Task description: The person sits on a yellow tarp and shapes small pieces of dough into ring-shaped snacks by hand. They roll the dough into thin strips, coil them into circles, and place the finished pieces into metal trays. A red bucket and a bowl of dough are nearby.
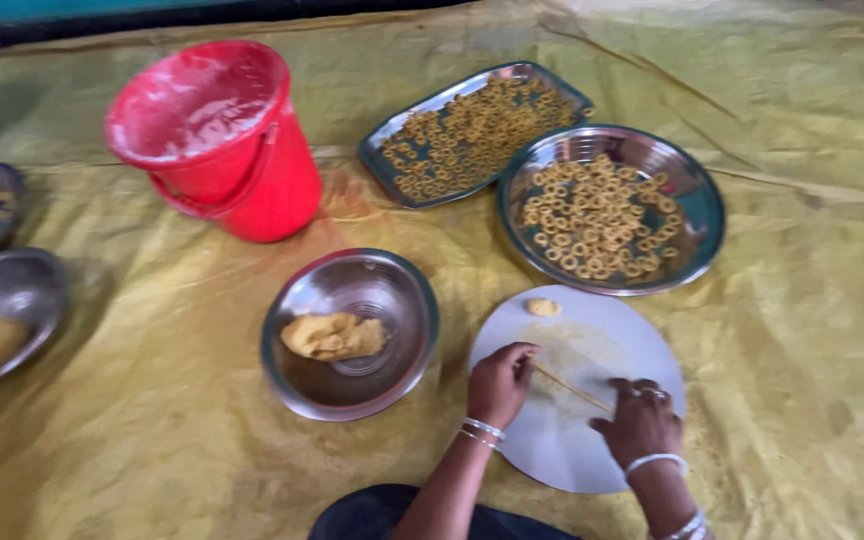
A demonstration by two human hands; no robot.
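Note:
A round white board (pixel 592 330) lies on the yellow sheet in front of me. Across it stretches a thin rope of yellow dough (pixel 570 386), and both hands rest on it. My left hand (pixel 500 383) presses the rope's left end with curled fingers. My right hand (pixel 640 422) covers its right end. A small dough lump (pixel 542 307) sits at the board's far edge. To the left, a steel bowl (pixel 297 300) holds a bigger lump of dough (pixel 333 336).
A round steel plate (pixel 697 215) and a rectangular tray (pixel 377 150) behind the board hold several dough rings. A red bucket (pixel 252 160) stands at the back left. Two steel dishes (pixel 12 290) sit at the far left edge.

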